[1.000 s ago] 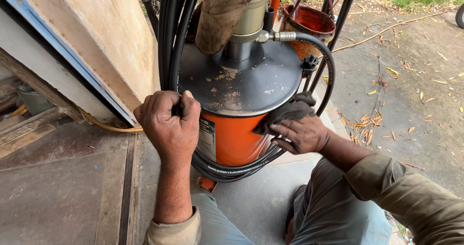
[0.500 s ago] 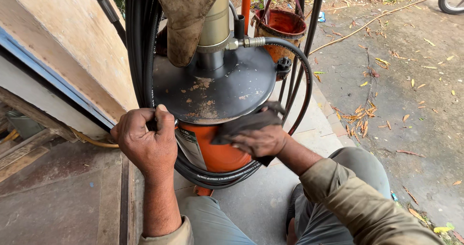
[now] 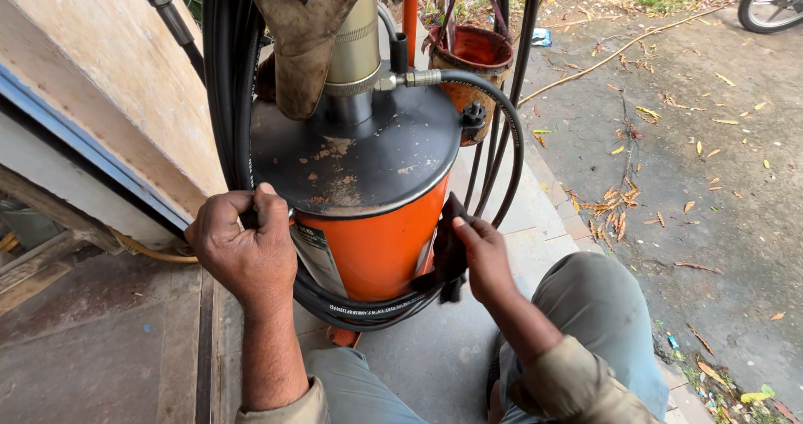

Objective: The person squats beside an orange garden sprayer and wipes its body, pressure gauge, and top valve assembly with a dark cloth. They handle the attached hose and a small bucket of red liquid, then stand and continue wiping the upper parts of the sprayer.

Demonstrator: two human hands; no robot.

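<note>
An orange drum (image 3: pixel 381 248) with a dark, grimy lid (image 3: pixel 360 160) stood on the concrete floor (image 3: pixel 443 357) between the two hands. The left hand (image 3: pixel 242 248) was closed in a fist around the black hoses (image 3: pixel 226 81) at the drum's left edge, level with the lid's rim. The right hand (image 3: pixel 483 257) pressed a dark rag (image 3: pixel 447 248) flat against the drum's right side, fingers together. More hose coiled around the drum's base, below both hands.
</note>
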